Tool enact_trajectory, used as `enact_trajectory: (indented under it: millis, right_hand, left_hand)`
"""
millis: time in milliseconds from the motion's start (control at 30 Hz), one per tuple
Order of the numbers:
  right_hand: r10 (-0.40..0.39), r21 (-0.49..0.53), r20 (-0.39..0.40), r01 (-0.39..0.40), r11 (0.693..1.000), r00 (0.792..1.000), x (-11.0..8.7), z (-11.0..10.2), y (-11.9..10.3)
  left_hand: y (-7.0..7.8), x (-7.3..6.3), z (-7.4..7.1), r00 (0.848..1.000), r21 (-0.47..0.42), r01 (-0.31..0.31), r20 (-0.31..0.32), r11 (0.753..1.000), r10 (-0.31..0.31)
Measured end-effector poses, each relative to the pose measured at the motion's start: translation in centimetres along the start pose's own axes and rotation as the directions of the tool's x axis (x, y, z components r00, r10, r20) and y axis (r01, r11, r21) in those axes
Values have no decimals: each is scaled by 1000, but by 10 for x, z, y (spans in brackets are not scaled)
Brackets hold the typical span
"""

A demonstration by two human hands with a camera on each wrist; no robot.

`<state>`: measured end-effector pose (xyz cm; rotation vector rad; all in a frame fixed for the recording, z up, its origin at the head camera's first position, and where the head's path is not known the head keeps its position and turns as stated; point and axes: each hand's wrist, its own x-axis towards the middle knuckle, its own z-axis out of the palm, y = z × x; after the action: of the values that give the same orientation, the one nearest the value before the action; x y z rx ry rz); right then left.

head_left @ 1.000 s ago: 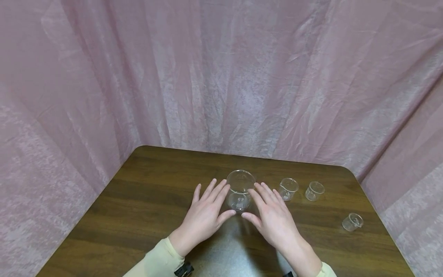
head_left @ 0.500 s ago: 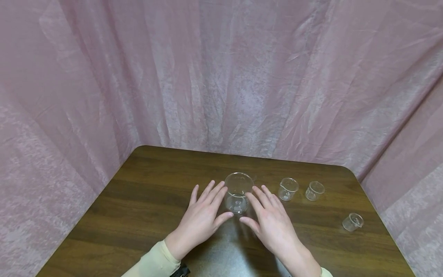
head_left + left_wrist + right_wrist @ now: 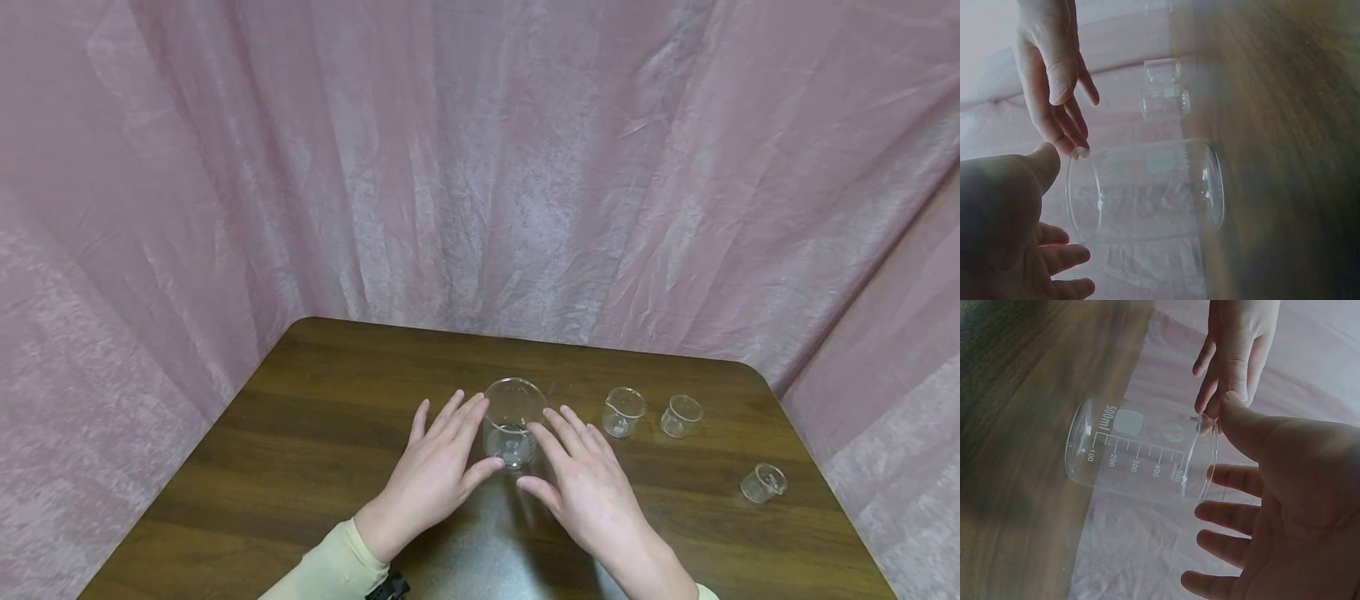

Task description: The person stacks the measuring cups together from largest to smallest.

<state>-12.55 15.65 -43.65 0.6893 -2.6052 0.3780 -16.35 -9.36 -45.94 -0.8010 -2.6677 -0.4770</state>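
Spread-fingered grips (image 3: 429, 477) (image 3: 596, 493) beside large beaker (image 3: 512, 437)

In the head view, soft, fairly even light is spread over the pink crushed-velvet curtain (image 3: 480, 167), its folds picked out by pale sheen. Whitish glare is reflected from the near middle of the dark brown wood-grained table (image 3: 352, 383), and shadows are cast there below the person's bare left hand (image 3: 435, 467) and bare right hand (image 3: 592, 487). The left wrist view is veiled by haze and overexposed at upper left; two small clear glass beakers (image 3: 1163, 103) are blurred. In the right wrist view, contrast is lowered, yet white markings on the large clear glass beaker (image 3: 1141, 450) can be read.
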Motion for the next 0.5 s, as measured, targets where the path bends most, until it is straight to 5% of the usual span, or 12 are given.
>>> enact_trajectory:
  millis: [500]
  right_hand:
    - [2, 5, 53, -2, 1000, 999, -1, -6, 1]
  left_hand:
    - [0, 18, 0, 1000, 16, 13, -3, 1000, -13]
